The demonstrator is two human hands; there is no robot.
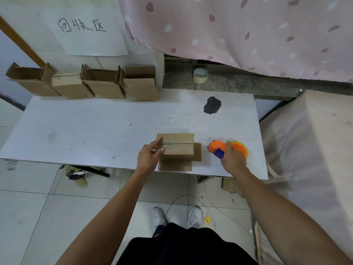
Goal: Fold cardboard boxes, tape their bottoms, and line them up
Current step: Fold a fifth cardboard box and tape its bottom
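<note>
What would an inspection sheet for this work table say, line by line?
Surface: white table, worn, with a dark patch toward its far right.
Job's things: cardboard box near the front edge, upper flaps closed to a seam, lower flaps splayed on the table; row of four boxes at the far left; orange tape dispenser right of the box.
Clutter: tape roll on the stone ledge behind; litter on the floor under the table.
Grippers: left hand rests straight fingers on the box's left end; right hand grips the tape dispenser.
Cables: white cable looping on the floor.
Surroundings: handwritten paper sign on the wall; pink patterned cloth at upper right.
</note>
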